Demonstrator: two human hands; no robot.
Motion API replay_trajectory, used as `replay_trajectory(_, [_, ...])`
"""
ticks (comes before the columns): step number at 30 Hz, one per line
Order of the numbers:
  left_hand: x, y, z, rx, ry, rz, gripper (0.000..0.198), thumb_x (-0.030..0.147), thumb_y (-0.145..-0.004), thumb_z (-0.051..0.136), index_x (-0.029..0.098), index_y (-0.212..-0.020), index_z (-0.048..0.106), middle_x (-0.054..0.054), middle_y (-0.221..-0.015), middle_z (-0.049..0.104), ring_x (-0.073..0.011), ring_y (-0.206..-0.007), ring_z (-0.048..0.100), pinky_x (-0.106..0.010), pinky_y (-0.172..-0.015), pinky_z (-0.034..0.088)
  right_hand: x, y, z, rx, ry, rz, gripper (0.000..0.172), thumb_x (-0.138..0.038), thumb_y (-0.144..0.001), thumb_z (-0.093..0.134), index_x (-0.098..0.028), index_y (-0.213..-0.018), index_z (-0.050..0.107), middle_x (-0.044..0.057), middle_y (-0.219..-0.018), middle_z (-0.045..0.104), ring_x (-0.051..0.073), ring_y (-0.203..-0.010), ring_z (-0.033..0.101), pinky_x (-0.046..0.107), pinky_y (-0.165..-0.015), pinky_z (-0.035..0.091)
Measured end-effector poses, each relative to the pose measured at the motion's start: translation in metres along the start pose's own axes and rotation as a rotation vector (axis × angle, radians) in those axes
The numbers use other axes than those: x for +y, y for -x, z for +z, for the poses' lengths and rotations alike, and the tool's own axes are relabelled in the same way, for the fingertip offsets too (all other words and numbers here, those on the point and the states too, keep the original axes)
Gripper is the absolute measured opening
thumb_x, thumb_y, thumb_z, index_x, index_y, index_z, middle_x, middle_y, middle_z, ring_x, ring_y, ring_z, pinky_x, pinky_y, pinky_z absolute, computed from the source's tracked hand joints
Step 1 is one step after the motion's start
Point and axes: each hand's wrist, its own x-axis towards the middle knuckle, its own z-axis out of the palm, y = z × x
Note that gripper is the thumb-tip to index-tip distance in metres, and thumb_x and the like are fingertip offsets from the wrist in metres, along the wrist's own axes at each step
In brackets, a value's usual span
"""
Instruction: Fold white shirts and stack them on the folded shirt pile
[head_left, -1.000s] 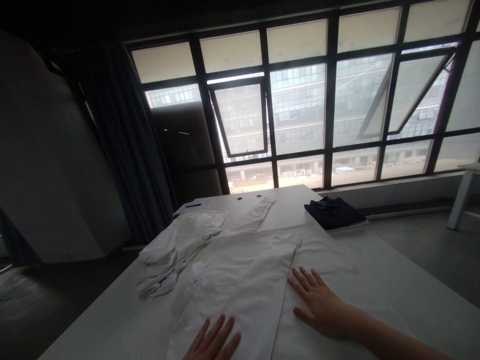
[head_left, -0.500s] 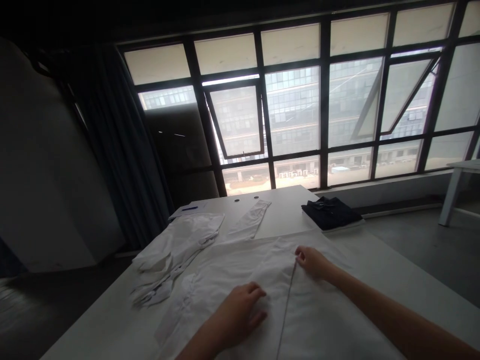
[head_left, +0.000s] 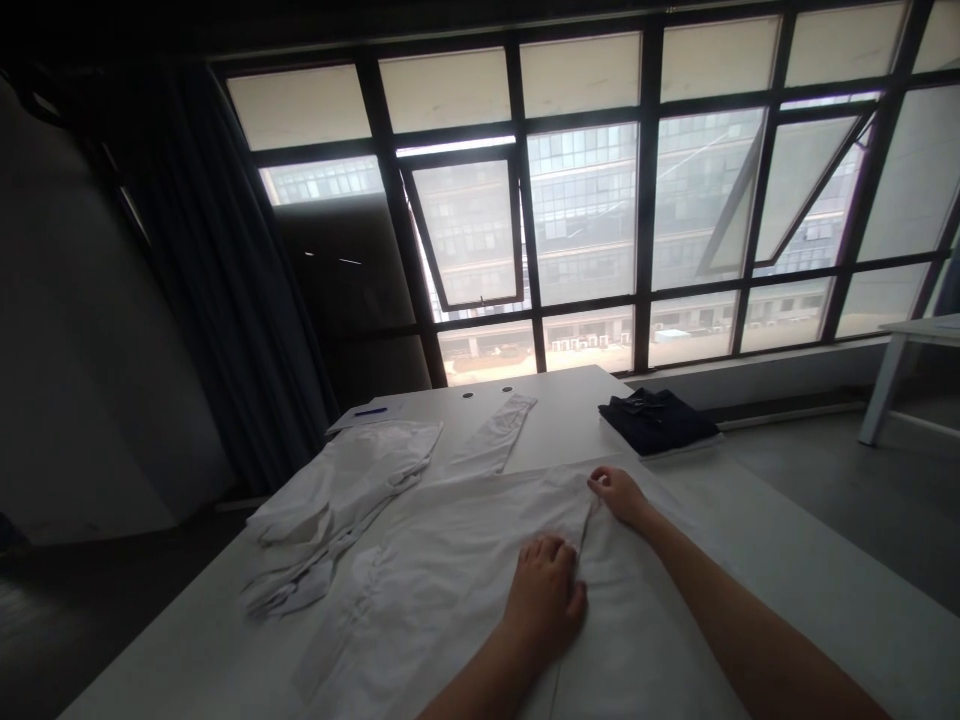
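Note:
A white garment (head_left: 450, 560) lies spread over the near part of the table, with a long edge running through its middle toward me. At the far end of that edge, my right hand (head_left: 619, 493) is closed, pinching the cloth between thumb and fingers. My left hand (head_left: 546, 598) rests palm down on the garment, just left of the same edge, its fingers stretched and its thumb apart. A narrow, sleeve-like white piece (head_left: 496, 436) reaches away behind the garment; where it joins is unclear.
Left of the spread cloth lies a crumpled white garment (head_left: 352, 480). A folded dark garment (head_left: 658, 420) sits at the table's far right edge. Papers with a blue pen (head_left: 370, 411) are at the far left. Beyond the white table (head_left: 795, 570) are windows and another table (head_left: 892, 370).
My left hand has moved right and away from me, coming down flat beside the edge. My right hand keeps its pinch at nearly the same spot. The view has shifted slightly.

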Motion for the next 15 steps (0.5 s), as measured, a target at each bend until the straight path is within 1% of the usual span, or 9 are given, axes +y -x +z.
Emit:
replay_trajectory(3, [-0.002,0.001,-0.002,0.016,-0.006,-0.005,0.036,0.032,-0.084,0.057,0.024,-0.119,0.061,-0.01,-0.123,0.059,-0.0276,-0.116,0.051,-0.04,-0.107,0.038,0.002,0.003,0.001,0.035,-0.082,-0.031,0.029,-0.042,-0.089,0.051,-0.019,-0.093,0.068,0.003,-0.066,0.07,0.019,-0.063,0.063,0.028,-0.063,0.042])
replay_trajectory(5, [-0.002,0.002,-0.004,0.023,-0.008,0.003,0.037,0.032,-0.085,0.057,0.024,-0.12,0.061,-0.01,-0.121,0.059,-0.027,-0.115,0.052,-0.039,-0.106,0.039,0.0,0.004,0.004,0.06,-0.123,-0.052,0.03,-0.042,-0.09,0.048,-0.018,-0.095,0.066,0.003,-0.067,0.071,0.019,-0.064,0.064,0.028,-0.065,0.043])
replay_trajectory(7, [-0.001,0.002,-0.006,0.026,-0.011,0.015,0.037,0.033,-0.085,0.056,0.024,-0.121,0.061,-0.01,-0.123,0.059,-0.0268,-0.115,0.053,-0.038,-0.106,0.039,-0.004,0.003,0.008,0.083,-0.151,-0.071,0.031,-0.043,-0.09,0.047,-0.018,-0.096,0.065,0.004,-0.072,0.073,0.019,-0.067,0.065,0.028,-0.066,0.044])
replay_trajectory(9, [-0.001,0.003,-0.006,0.017,-0.018,0.023,0.038,0.033,-0.086,0.056,0.024,-0.122,0.061,-0.01,-0.126,0.059,-0.0269,-0.118,0.052,-0.038,-0.107,0.039,-0.007,0.001,0.01,0.104,-0.163,-0.082,0.031,-0.044,-0.089,0.048,-0.018,-0.095,0.064,0.005,-0.077,0.073,0.02,-0.07,0.066,0.028,-0.066,0.045])
replay_trajectory(12, [-0.003,0.003,-0.004,-0.004,-0.032,0.021,0.04,0.034,-0.087,0.054,0.024,-0.126,0.06,-0.01,-0.136,0.056,-0.027,-0.125,0.05,-0.04,-0.112,0.036,-0.008,-0.002,0.01,0.126,-0.151,-0.085,0.028,-0.044,-0.085,0.055,-0.019,-0.089,0.064,0.006,-0.078,0.072,0.021,-0.072,0.065,0.029,-0.068,0.045])
replay_trajectory(15, [-0.008,0.003,0.002,-0.038,-0.035,0.029,0.05,0.039,-0.09,0.053,0.025,-0.138,0.054,-0.009,-0.151,0.047,-0.0291,-0.139,0.039,-0.044,-0.119,0.027,-0.006,-0.005,0.009,0.134,-0.123,-0.082,0.016,-0.034,-0.081,0.059,-0.019,-0.085,0.063,0.005,-0.081,0.072,0.02,-0.074,0.065,0.029,-0.071,0.046])
